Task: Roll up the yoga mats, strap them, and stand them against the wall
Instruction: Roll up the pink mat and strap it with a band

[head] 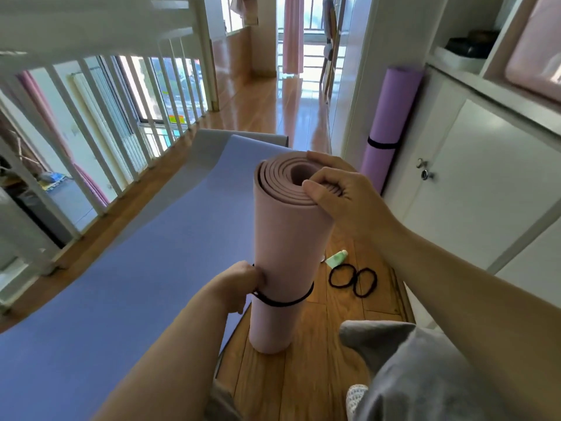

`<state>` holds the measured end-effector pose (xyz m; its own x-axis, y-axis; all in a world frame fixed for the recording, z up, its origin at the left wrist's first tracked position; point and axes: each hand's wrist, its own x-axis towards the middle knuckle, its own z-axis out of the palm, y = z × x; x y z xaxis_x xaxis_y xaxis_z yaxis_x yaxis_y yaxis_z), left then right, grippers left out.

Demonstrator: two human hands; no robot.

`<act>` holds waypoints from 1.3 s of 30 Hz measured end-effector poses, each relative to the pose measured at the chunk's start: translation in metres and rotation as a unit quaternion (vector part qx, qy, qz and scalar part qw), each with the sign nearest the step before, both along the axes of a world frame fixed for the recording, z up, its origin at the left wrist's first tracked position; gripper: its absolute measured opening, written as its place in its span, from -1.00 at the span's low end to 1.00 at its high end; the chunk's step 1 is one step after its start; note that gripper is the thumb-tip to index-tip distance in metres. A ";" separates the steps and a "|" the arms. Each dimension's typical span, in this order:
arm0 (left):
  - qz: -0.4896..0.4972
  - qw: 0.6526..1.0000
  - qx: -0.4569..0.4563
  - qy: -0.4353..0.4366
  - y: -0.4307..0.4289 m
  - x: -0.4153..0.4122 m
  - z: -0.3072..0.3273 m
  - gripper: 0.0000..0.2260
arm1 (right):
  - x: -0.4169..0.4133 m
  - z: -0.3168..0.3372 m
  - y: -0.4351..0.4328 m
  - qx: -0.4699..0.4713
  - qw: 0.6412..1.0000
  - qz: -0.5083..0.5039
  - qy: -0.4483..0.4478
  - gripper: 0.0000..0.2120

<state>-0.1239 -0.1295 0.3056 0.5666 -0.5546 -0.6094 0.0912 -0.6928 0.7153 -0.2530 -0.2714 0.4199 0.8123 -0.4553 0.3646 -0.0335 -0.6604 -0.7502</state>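
Note:
A rolled pink yoga mat (288, 244) stands upright on the wooden floor in front of me. My right hand (337, 189) grips its top rim, thumb over the spiral end. My left hand (243, 284) pinches a black strap (285, 300) that circles the lower part of the roll. A blue mat (136, 268) lies unrolled flat on the floor to the left, over a grey one (206, 147). A rolled purple mat (391, 123) with a black strap stands against the white cabinet at the right.
Two loose black straps (353, 279) and a small green tube (337, 258) lie on the floor by the cabinet (485, 189). A white railing (91, 132) runs along the left. The wooden corridor (291, 110) stretches ahead. My grey-clad knee (409, 375) is at lower right.

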 end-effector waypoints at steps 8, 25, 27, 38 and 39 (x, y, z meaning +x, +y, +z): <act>0.180 0.964 -0.140 0.136 0.024 -0.018 0.044 -0.75 | -0.014 0.002 0.014 -0.023 1.000 0.014 0.009 -0.92; 0.103 0.943 -0.279 -0.150 0.060 -0.101 0.135 -0.70 | -0.080 0.031 0.055 -0.323 0.914 0.143 0.200 -0.21; 0.075 0.935 -0.280 -0.203 0.060 -0.111 0.131 -0.67 | -0.081 0.036 0.060 -0.346 0.888 0.171 0.249 -0.28; 0.028 0.883 -0.335 -0.327 -0.017 -0.079 0.191 -0.55 | -0.068 0.092 -0.002 -0.406 0.892 0.052 0.192 -0.45; 0.021 0.884 -0.334 -0.326 -0.033 -0.070 0.198 -0.54 | -0.061 0.098 -0.017 -0.410 0.891 0.039 0.190 -0.46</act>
<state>-0.1938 -0.1624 0.5038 0.7048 -0.6378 0.3105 -0.4767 -0.1017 0.8731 -0.3144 -0.2881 0.5174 0.9654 -0.0989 0.2412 -0.1122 -0.9928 0.0422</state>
